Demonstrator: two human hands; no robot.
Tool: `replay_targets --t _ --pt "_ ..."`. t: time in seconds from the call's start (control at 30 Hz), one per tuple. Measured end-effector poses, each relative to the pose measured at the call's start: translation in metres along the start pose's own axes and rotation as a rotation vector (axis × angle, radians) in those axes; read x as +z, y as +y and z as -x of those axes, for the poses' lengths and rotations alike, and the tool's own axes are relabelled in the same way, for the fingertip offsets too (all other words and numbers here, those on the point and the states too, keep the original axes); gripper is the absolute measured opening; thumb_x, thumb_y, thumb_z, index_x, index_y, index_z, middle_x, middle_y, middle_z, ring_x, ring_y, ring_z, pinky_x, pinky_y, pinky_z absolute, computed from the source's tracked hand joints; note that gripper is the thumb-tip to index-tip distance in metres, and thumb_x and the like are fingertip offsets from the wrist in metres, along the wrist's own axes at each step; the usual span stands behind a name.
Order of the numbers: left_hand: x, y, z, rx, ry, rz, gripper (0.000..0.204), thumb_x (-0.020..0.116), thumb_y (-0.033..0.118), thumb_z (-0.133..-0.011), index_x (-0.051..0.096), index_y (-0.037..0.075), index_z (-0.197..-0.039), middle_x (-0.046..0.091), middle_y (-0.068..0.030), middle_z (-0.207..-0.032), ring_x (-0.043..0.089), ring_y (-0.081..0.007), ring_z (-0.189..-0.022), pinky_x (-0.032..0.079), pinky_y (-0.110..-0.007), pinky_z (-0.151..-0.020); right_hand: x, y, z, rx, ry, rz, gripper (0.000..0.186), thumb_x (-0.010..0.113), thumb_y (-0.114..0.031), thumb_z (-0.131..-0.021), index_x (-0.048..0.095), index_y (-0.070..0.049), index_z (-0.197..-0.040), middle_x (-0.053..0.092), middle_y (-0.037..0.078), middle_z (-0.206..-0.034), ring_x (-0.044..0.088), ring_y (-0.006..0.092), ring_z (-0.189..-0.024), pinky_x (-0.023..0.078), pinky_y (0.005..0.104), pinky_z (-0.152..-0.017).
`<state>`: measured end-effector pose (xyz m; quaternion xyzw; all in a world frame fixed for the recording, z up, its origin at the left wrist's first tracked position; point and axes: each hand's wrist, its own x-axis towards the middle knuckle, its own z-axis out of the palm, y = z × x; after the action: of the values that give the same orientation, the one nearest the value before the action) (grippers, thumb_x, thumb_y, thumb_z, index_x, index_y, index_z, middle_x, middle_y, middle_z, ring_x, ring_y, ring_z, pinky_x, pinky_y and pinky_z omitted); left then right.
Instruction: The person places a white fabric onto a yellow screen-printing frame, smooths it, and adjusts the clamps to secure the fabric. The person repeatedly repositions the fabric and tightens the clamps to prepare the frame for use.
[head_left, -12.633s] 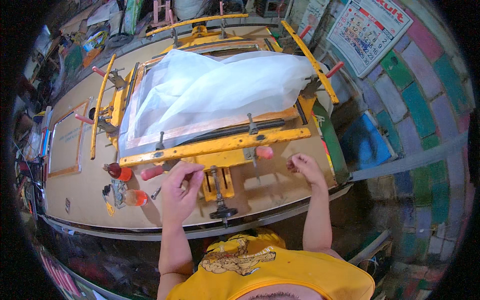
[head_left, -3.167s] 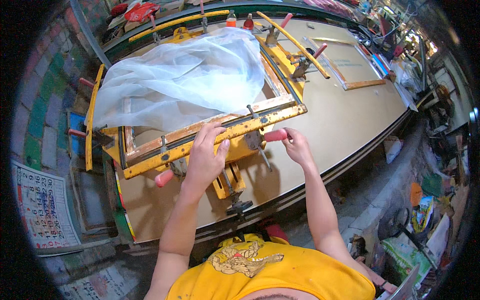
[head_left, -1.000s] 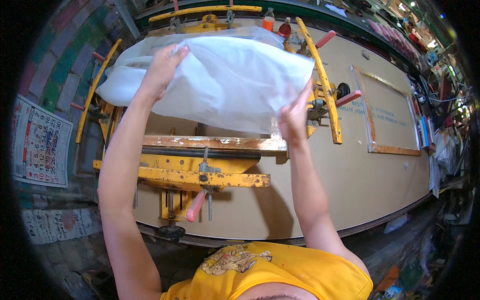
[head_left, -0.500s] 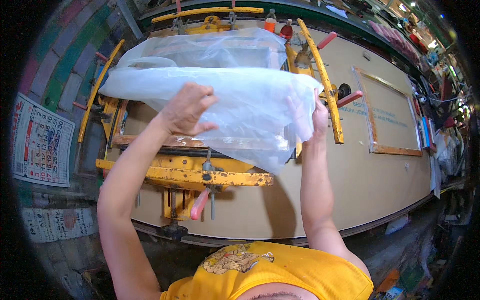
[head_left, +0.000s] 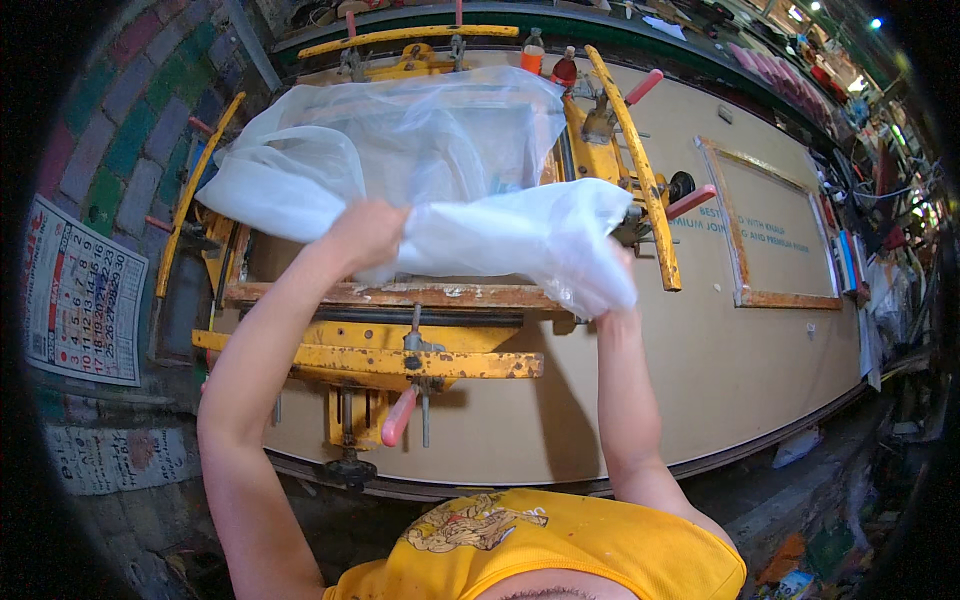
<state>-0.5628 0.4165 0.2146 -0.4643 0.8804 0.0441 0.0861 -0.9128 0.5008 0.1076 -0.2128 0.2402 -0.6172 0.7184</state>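
My left hand [head_left: 375, 235] is closed on the near fold of the sheer white mesh fabric [head_left: 485, 235], a little left of its middle. My right hand [head_left: 615, 280] grips the bunched right end of that fold, its fingers mostly covered by the cloth. The fabric's far part lies translucent over the wooden frame [head_left: 445, 294], whose near bar shows below the fold. Yellow clamp bars [head_left: 480, 362] with pink handles [head_left: 398, 415] surround the frame; the nearest runs just below it.
A second frame [head_left: 785, 301] lies at the right on the brown board [head_left: 770, 400]. Two bottles [head_left: 530, 55] stand at the far side. A calendar [head_left: 85, 290] is on the painted brick wall [head_left: 110, 150] at left. Clutter [head_left: 880, 180] crowds the right edge.
The fabric's near fold has come down toward me and bunched narrower. My left hand, spread half a second ago, is closed on it; my right hand has moved slightly lower with the cloth.
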Motion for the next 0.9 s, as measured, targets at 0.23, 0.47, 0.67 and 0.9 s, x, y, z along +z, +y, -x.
replay_targets --t 0.23,0.47,0.67,0.9 --pt "0.021 0.013 0.018 -0.059 -0.385 0.634 0.042 0.071 0.034 -0.091 0.07 -0.002 -0.112 0.073 -0.0231 -0.092 0.07 -0.0355 -0.088 0.053 -0.041 -0.081 -0.015 0.031 0.03 0.171 0.2 0.059 0.054 0.068 -0.016 -0.09 0.051 -0.003 -0.139 0.065 0.013 -0.122 0.066 0.0212 -0.105 0.055 0.0386 -0.092" --pt "0.037 -0.014 0.006 0.027 -0.474 0.418 0.067 0.093 0.025 -0.063 0.07 0.002 -0.121 0.063 -0.0206 -0.127 0.062 -0.037 -0.109 0.049 -0.039 -0.097 -0.001 0.028 0.042 -0.213 0.302 0.727 0.071 0.06 0.001 -0.081 0.043 -0.006 -0.149 0.062 0.012 -0.119 0.065 0.023 -0.103 0.053 0.0356 -0.091" --pt "0.079 -0.03 0.024 0.13 -0.422 -0.093 0.057 0.062 0.007 -0.081 0.06 0.008 -0.138 0.052 -0.0251 -0.141 0.057 -0.0405 -0.119 0.043 -0.044 -0.107 -0.101 0.033 0.115 0.029 0.434 1.82 0.031 0.052 -0.009 -0.079 0.075 -0.005 -0.098 0.071 0.019 -0.074 0.07 0.038 -0.074 0.056 0.0436 -0.078" --pt "0.071 -0.003 0.036 -0.101 -0.519 0.415 0.037 0.061 0.007 -0.085 0.063 -0.003 -0.12 0.072 -0.0221 -0.103 0.065 -0.0381 -0.109 0.05 -0.044 -0.095 -0.02 -0.003 0.13 0.256 0.286 2.039 0.045 0.066 -0.014 -0.081 0.061 -0.002 -0.125 0.066 0.027 -0.113 0.064 0.0437 -0.104 0.052 0.0482 -0.093"
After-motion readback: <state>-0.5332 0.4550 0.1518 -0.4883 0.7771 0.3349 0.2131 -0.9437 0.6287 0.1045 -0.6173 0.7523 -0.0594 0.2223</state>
